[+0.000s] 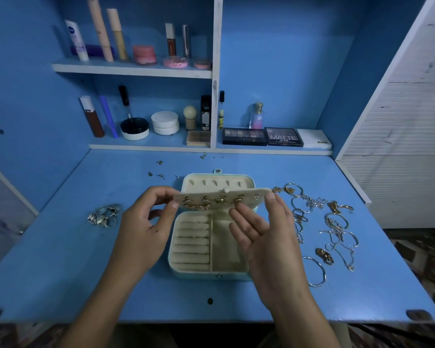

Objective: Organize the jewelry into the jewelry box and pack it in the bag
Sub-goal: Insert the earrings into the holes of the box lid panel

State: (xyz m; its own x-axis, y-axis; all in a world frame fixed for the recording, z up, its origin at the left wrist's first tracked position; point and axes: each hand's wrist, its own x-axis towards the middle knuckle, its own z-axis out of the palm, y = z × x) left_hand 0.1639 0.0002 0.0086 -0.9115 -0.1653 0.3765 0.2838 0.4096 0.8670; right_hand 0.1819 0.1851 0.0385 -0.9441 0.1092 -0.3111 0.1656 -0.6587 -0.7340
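A pale green jewelry box (186, 272) lies open in the middle of the blue desk, its cream ring rolls and side compartment bare. Its earring flap (221, 198) is lifted level over the box and carries several gold earrings. My left hand (146, 222) pinches the flap's left end between thumb and fingers. My right hand (264, 234) is held open, palm up, with its thumb at the flap's right end and its fingers under the flap. A heap of silver rings (104, 216) lies left of the box. Chains, bangles and gold pieces (324, 222) are spread out to the right.
A few small earrings (158, 172) lie loose behind the box near the shelf edge. The shelves (136, 70) at the back hold cosmetics, and eyeshadow palettes (264, 136) sit at desk level. A white slatted panel (399, 146) bounds the right side. No bag is in view.
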